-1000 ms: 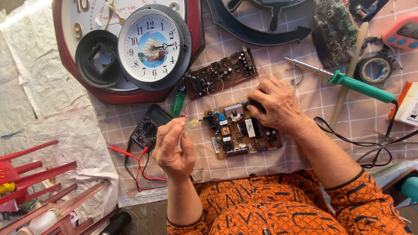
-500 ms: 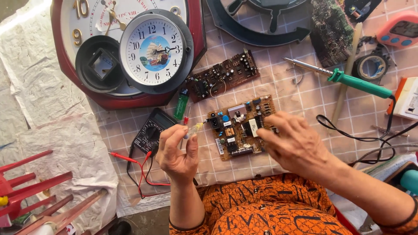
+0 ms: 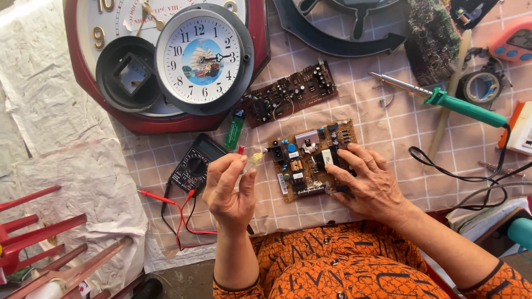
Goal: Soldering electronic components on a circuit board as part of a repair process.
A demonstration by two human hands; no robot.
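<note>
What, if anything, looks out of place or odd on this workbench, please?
The small round clock lies overlapping the face of the big red-framed wall clock, beside a black clock housing. Nothing looks spilled or broken.

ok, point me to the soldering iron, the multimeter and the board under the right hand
soldering iron (image 3: 465,107), head view, green handle.
multimeter (image 3: 195,165), head view, round dial.
circuit board (image 3: 302,160), head view, bare middle left of the right hand (image 3: 370,185).

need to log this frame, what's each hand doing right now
Left hand: closed, pinching a small clear-handled tool between thumb and fingers.
Right hand: open, fingers spread and pressing on the brown circuit board; holding nothing.
</note>
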